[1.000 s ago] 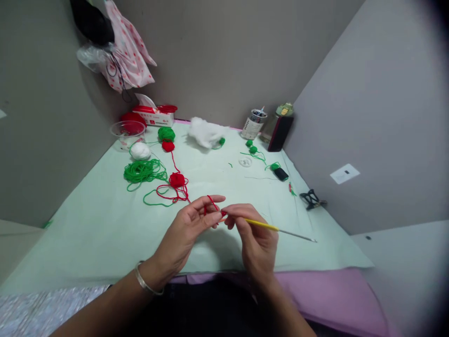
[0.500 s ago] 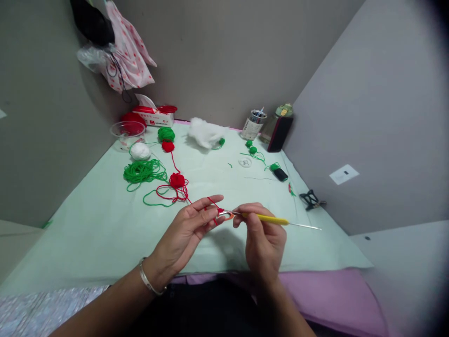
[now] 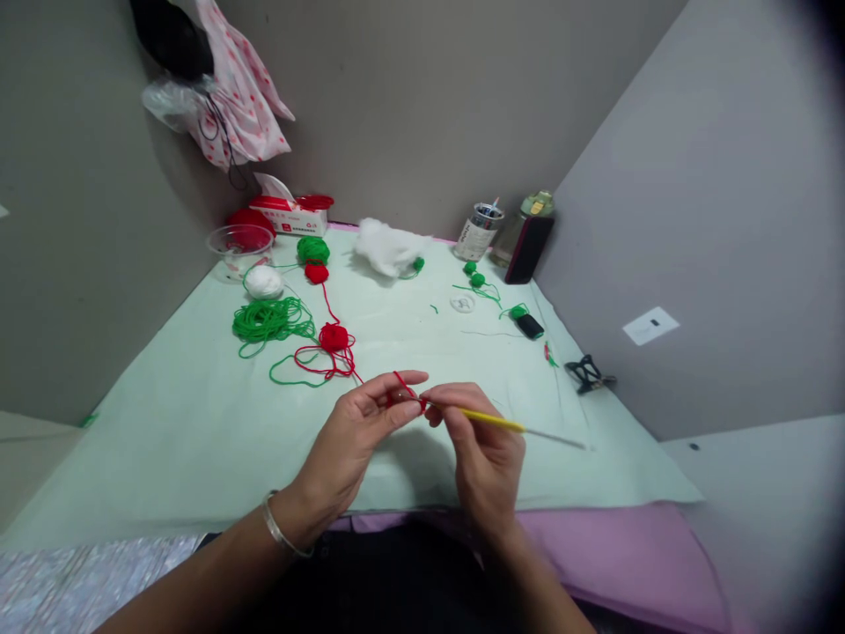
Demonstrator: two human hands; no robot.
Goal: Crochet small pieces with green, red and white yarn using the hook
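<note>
Between thumb and fingers, my left hand [image 3: 360,427] pinches a small piece of red yarn work [image 3: 421,405], with a red strand looped over its index finger. My right hand [image 3: 485,449] grips a crochet hook with a yellow handle [image 3: 492,419]; its thin metal shaft sticks out to the right. The hook's tip meets the red work at my left fingertips, partly hidden by them. A red strand runs back from my left hand to a red yarn ball [image 3: 334,337] on the pale green cloth [image 3: 198,440].
Left are green yarn [image 3: 270,321], a white ball [image 3: 264,282], a plastic tub [image 3: 241,264] and a tissue box [image 3: 290,217]. White stuffing [image 3: 389,249] lies at the back. Right are a can [image 3: 479,232], a bottle with a phone [image 3: 530,249], small green pieces [image 3: 476,279] and a black clip [image 3: 587,375].
My right hand and the hook have moved left, closer to my left hand. The orange ring seen earlier near the hook's tip is now hidden.
</note>
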